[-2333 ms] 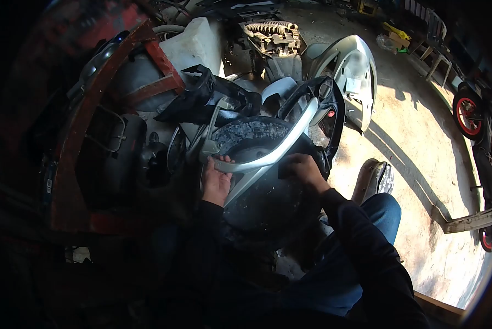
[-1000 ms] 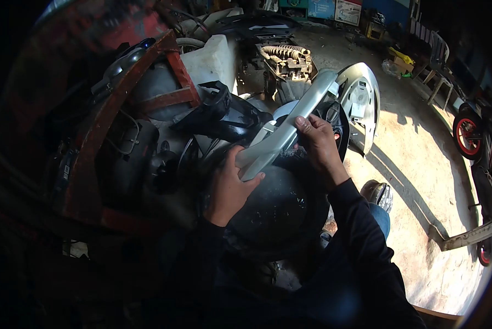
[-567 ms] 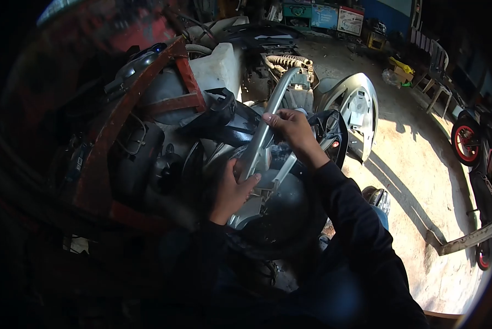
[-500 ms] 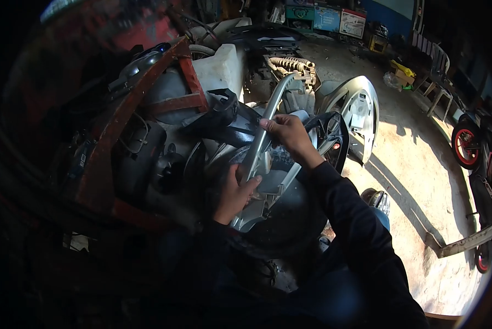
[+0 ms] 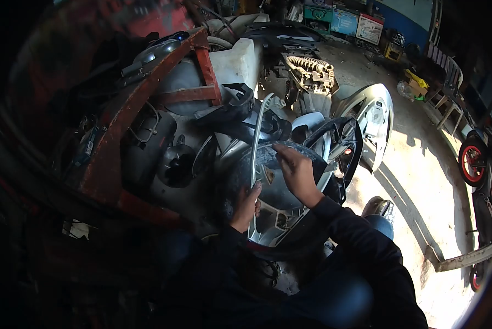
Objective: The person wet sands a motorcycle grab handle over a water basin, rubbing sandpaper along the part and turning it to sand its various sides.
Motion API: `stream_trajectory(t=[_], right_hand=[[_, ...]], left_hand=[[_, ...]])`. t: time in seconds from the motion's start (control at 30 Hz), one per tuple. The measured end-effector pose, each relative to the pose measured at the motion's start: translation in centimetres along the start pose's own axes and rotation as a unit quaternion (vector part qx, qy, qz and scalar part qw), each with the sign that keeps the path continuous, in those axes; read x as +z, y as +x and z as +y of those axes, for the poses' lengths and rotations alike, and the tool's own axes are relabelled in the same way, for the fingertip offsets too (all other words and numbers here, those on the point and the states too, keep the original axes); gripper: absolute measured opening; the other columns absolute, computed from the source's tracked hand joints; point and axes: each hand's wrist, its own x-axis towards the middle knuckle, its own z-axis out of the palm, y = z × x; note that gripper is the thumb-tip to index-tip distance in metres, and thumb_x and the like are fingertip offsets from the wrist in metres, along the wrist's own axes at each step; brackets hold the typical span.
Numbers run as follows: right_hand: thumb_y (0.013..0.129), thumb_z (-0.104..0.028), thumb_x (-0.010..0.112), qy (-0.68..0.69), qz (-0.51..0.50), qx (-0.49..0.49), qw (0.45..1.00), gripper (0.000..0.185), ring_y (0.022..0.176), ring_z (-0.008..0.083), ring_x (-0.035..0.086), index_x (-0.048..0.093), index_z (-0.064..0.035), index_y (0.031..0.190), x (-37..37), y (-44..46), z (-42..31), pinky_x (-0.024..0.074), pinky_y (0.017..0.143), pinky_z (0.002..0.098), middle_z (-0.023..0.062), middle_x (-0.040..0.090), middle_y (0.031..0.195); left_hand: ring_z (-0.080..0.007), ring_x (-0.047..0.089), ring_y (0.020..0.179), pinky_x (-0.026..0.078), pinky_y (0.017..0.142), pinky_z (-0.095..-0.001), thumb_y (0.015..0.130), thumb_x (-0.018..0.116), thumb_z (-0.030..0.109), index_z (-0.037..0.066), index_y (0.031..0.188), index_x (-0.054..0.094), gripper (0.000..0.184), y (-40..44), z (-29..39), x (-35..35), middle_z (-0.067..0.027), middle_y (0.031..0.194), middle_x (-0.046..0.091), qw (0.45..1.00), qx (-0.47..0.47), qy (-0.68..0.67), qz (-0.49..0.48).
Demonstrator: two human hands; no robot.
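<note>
My left hand [image 5: 246, 208] is closed around the lower part of a long, curved silver trim panel [image 5: 258, 129]. The panel stands nearly upright, its narrow edge turned toward me. To its right is my right hand [image 5: 299, 176], apart from the panel, with fingers curled together near a dark, scuffed plastic cover [image 5: 290, 156]; whether they hold anything is hidden. Below both hands lies a light grey plastic body part [image 5: 270, 227] with struts and openings. A black-framed part [image 5: 347, 148] sits just beyond my right hand.
On the left stands a rusty red metal frame [image 5: 128, 98]. Farther out are a silver fairing [image 5: 382, 109], a dusty coil-spring shock absorber [image 5: 312, 64] and a pale plastic chair [image 5: 446, 68]. A motorcycle wheel with a red rim [image 5: 472, 160] is at right, near a metal beam [image 5: 468, 257].
My right hand has let go of the silver trim panel and moved lower. The panel has turned from its broad face to its edge, still in my left hand. The view has shifted slightly.
</note>
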Motion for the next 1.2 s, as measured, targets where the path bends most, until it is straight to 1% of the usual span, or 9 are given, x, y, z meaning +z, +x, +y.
stream_trajectory(t=[0.1,0.23,0.3,0.37,0.57,0.83,0.97,1.03,1.2], right_hand=[[0.091,-0.004,0.058,-0.077,-0.057,-0.123,0.988,0.037,0.124,0.0387,0.056,0.058,0.0039,0.127,3.0,-1.9,-0.2,0.0475,0.1,0.0411,0.0257,0.059,0.129],[0.09,-0.003,0.058,-0.117,-0.108,-0.133,0.978,0.043,0.133,0.043,0.044,0.052,0.0055,0.131,4.8,-2.2,0.2,0.0404,0.109,0.0454,0.0294,0.049,0.138],[0.089,-0.004,0.059,-0.132,-0.045,-0.119,0.983,0.044,0.133,0.0453,0.043,0.052,0.0069,0.131,5.3,0.9,1.7,0.0382,0.11,0.0473,0.0314,0.047,0.139],[0.087,-0.001,0.058,-0.128,-0.043,-0.099,0.986,0.045,0.134,0.0464,0.043,0.052,0.006,0.132,5.6,1.8,2.0,0.0363,0.111,0.0492,0.0311,0.046,0.141],[0.086,0.001,0.052,-0.207,-0.081,-0.061,0.973,0.047,0.137,0.0483,0.038,0.05,0.0103,0.132,6.7,-2.2,1.6,0.0328,0.113,0.0514,0.0328,0.039,0.147],[0.088,0.0,0.048,-0.282,-0.035,-0.04,0.958,0.05,0.138,0.0431,0.038,0.044,0.0124,0.136,8.6,-2.4,0.3,0.0334,0.114,0.0478,0.0326,0.036,0.148],[0.087,0.0,0.049,-0.241,0.03,-0.005,0.97,0.05,0.136,0.0428,0.042,0.044,0.0132,0.135,9.4,4.0,1.0,0.0328,0.114,0.0473,0.0342,0.037,0.146],[0.078,0.01,0.053,-0.228,0.078,-0.045,0.969,0.058,0.127,0.0497,0.046,0.043,0.0108,0.135,9.9,4.0,1.4,0.0385,0.108,0.0501,0.0362,0.04,0.142],[0.082,0.008,0.053,-0.169,0.063,-0.016,0.983,0.05,0.111,0.0514,0.057,0.047,0.0089,0.131,9.7,0.2,-1.3,0.0496,0.096,0.0484,0.0372,0.045,0.138]], left_hand=[[-0.0069,0.043,0.045,0.035,0.041,-0.0239,0.095,0.06,0.05,0.006,0.105,0.05,0.046,1.0,-1.3,0.8,0.0021,0.06,0.044,0.999,0.022,-0.035,-0.025],[-0.0073,0.043,0.044,0.035,0.04,-0.0246,0.101,0.053,0.038,0.005,0.096,0.05,0.033,2.0,-1.3,1.7,0.0014,0.059,0.046,0.997,0.043,-0.062,-0.031],[-0.0055,0.041,0.042,0.034,0.038,-0.0241,0.098,0.06,0.027,0.006,0.101,0.048,0.025,1.5,-2.1,2.8,0.0029,0.058,0.043,0.999,0.033,-0.018,-0.014],[-0.0135,0.058,0.058,0.048,0.052,-0.029,0.097,0.062,0.026,0.003,0.115,0.048,0.032,2.1,-2.7,3.0,-0.005,0.074,0.057,0.999,0.009,0.021,-0.028],[-0.016,0.058,0.075,0.047,0.064,-0.0306,0.097,0.061,0.024,0.003,0.119,0.049,0.032,3.8,-3.1,4.2,-0.0072,0.088,0.058,0.993,0.078,0.083,-0.015],[-0.02,0.057,0.101,0.046,0.085,-0.0331,0.098,0.058,0.021,0.002,0.125,0.051,0.034,3.7,-4.3,3.6,-0.0108,0.11,0.059,0.967,0.173,0.188,0.02],[-0.022,0.057,0.115,0.045,0.095,-0.0343,0.098,0.057,0.019,0.002,0.128,0.052,0.036,3.5,-5.4,3.7,-0.0127,0.122,0.06,0.946,0.216,0.235,0.048],[-0.0226,0.057,0.118,0.045,0.098,-0.035,0.098,0.056,0.02,0.002,0.129,0.052,0.036,3.5,-5.5,3.6,-0.0129,0.124,0.06,0.946,0.217,0.237,0.049],[-0.0231,0.057,0.118,0.045,0.098,-0.0365,0.099,0.052,0.025,0.003,0.128,0.052,0.036,3.3,-5.4,2.9,-0.0119,0.124,0.06,0.971,0.158,0.178,-0.012]])
